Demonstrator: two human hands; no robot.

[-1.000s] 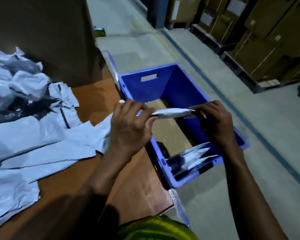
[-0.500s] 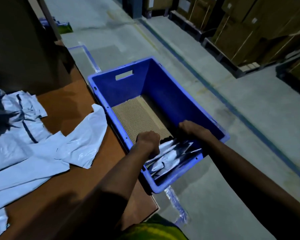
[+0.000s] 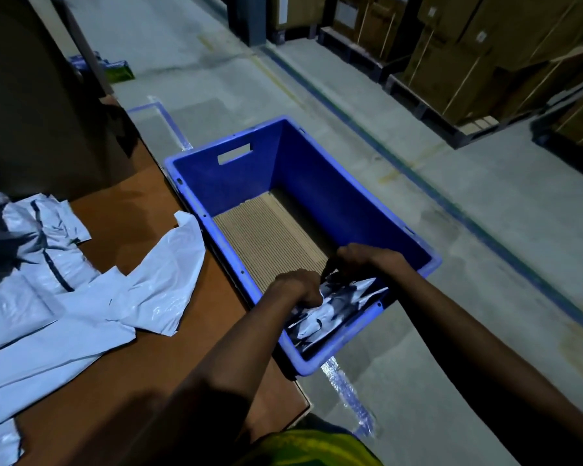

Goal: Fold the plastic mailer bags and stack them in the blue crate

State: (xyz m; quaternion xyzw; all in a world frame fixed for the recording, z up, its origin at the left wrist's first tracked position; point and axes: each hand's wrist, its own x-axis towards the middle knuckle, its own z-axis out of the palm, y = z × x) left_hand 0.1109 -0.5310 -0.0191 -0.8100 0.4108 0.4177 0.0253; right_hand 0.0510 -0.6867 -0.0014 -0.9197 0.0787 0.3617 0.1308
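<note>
Both the left hand [image 3: 298,289] and right hand [image 3: 367,260] have a tight grip on folded mailer bags [image 3: 332,307] in the blue crate [image 3: 317,183].

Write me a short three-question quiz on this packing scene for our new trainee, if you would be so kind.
1. True or false: the left hand and the right hand are both down inside the blue crate, at the folded bags.
2. What covers the crate's floor? A) a cardboard sheet B) a towel C) foam
3. Where do the unfolded bags lie?

Key:
1. True
2. A
3. On the brown table, left of the crate
</note>
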